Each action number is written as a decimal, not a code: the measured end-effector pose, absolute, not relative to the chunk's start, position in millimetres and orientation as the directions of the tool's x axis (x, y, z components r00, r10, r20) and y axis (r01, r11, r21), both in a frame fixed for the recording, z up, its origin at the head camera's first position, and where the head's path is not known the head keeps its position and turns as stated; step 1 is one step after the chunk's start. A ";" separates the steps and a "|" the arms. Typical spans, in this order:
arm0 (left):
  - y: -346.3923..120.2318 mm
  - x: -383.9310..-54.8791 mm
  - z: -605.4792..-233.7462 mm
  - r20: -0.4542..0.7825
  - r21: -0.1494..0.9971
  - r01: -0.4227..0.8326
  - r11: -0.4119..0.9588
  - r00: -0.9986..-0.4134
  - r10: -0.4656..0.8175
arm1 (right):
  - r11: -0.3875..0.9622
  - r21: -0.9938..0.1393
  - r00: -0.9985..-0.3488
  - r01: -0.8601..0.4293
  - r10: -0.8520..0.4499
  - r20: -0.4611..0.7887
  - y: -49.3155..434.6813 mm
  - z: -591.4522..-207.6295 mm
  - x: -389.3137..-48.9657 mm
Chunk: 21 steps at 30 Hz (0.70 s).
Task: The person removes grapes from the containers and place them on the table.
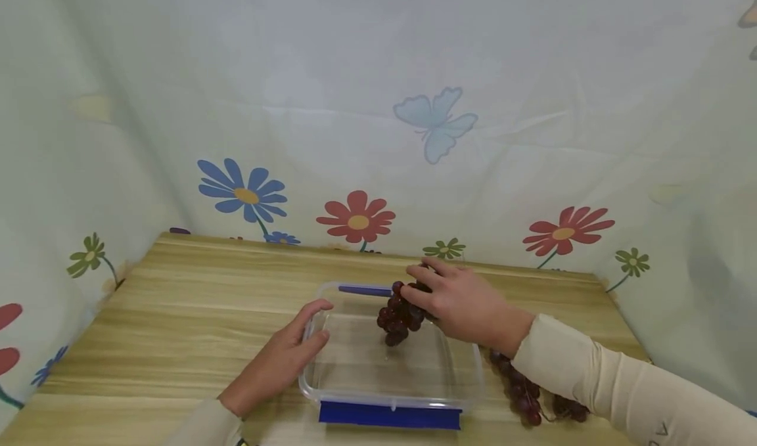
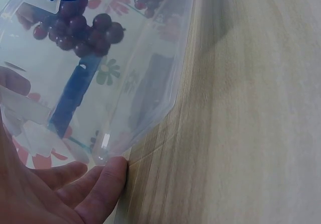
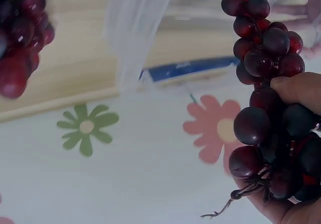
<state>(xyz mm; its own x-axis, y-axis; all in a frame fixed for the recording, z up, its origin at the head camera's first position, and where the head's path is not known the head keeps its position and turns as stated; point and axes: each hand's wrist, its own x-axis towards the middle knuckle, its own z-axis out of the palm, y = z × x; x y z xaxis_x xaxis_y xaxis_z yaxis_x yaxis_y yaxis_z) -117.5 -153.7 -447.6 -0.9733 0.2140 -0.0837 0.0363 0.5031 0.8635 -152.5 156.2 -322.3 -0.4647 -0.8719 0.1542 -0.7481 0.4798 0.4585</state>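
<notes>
My right hand (image 1: pixel 464 301) grips a bunch of dark red grapes (image 1: pixel 399 318) above the clear plastic container (image 1: pixel 390 403). In the right wrist view the held grapes (image 3: pixel 273 48) hang past the thumb, a bare stem end (image 3: pixel 235 195) sticking out at one side. At the container's left side, my left hand (image 1: pixel 284 357) holds the wall, with thumb and index finger over the rim. Through that wall, the left wrist view shows the grapes (image 2: pixel 83 30); the fingers (image 2: pixel 105 186) touch the outside near the base. Blue clip flaps (image 1: pixel 390 416) line the container's front and back.
More dark grapes (image 1: pixel 520 393) lie on the wood-grain table (image 1: pixel 195 314) right of the container, partly under the right forearm. A pale curtain (image 1: pixel 331 58) printed with flowers and a butterfly stands behind the table and along its sides.
</notes>
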 end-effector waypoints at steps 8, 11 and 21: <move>-156.0 -118.4 -448.5 -0.065 0.864 0.052 0.501 -0.975 0.213 | 0.522 0.444 -0.512 -0.728 -0.845 0.154 171.9 -309.9 -152.8; -156.3 -118.2 -448.5 -0.057 0.859 0.060 0.508 -0.976 0.212 | 0.523 0.445 -0.519 -0.727 -0.843 0.144 173.6 -308.4 -153.0; -154.0 -117.4 -448.3 -0.062 0.866 0.054 0.497 -0.975 0.214 | 0.610 0.383 -0.609 -0.693 -0.780 0.142 185.6 -289.7 -153.2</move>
